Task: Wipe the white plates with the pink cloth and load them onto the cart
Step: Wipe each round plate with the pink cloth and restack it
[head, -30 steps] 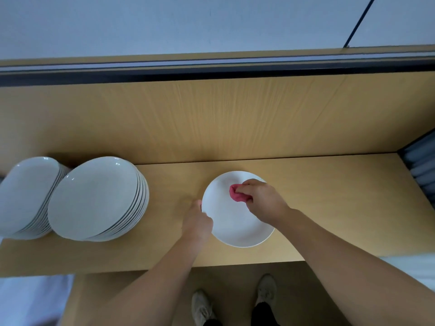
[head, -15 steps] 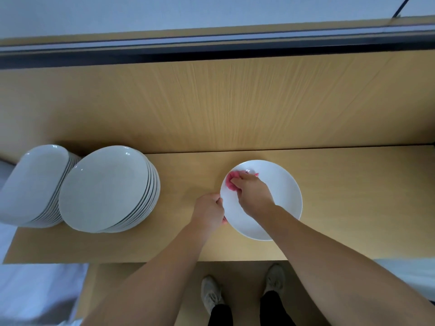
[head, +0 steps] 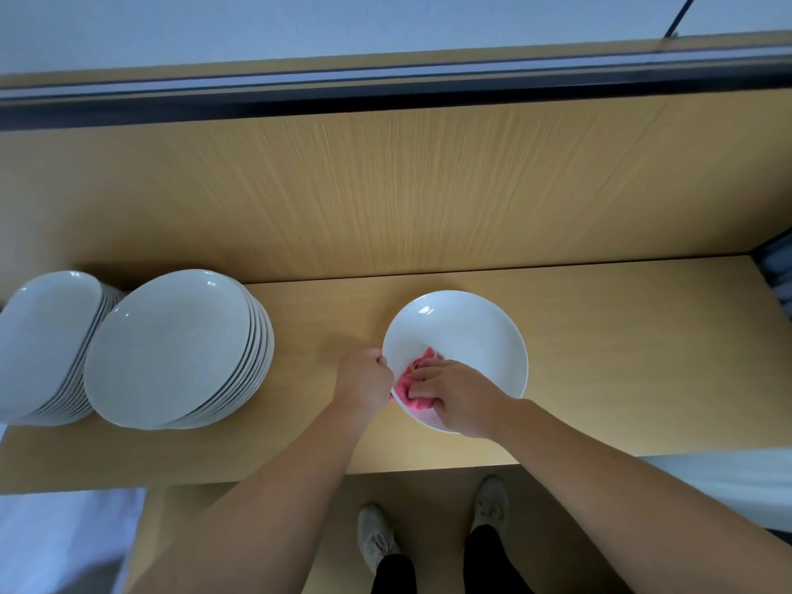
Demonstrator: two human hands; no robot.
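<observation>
The left picture edge cut off the outer plate stack (head: 43, 345). The right hand (head: 458, 396) covered most of the pink cloth (head: 407, 390) and the near rim of the white plate (head: 467, 345). Fingertips of the left hand (head: 364, 379) were hidden at that rim.

— Where is the left hand (head: 364, 377)?
— Knuckles up, fingers curled tight, gripping the left rim of the white plate (head: 471, 332). Its bare forearm (head: 274, 486) runs in from the lower left.
— And the right hand (head: 454, 396)?
— Palm down, fingers (head: 422, 375) bent and pointing left, holding the bunched pink cloth (head: 407, 394) against the plate's near-left part. Its forearm (head: 600, 469) comes in from the lower right.
— How do the hands stand to each other?
— Just beside one another, the arms converging in a V.
</observation>
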